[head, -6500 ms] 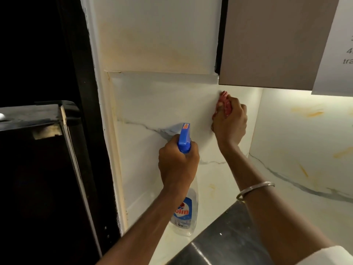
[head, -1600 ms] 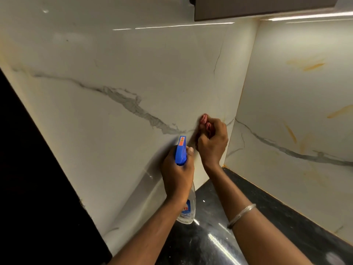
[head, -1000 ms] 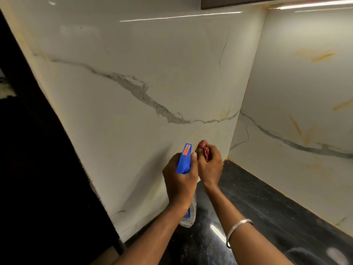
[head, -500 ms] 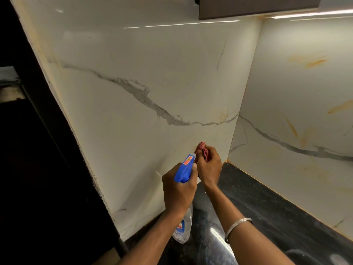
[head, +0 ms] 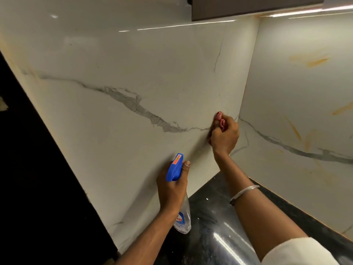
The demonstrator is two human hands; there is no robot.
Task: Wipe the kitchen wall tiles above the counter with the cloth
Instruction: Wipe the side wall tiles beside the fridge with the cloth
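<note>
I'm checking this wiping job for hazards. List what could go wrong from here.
1. The cloth is bunched small in the right hand, so wiping the wall tile may leave gaps or streaks.
2. The left hand grips the spray bottle near the tile; a stray squeeze could wet it.
3. The orange streaks on the right-hand tile may get missed.

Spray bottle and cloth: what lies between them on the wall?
Head view: only bare marble tile lies between the spray bottle in the left hand and the cloth in the right hand.
</note>
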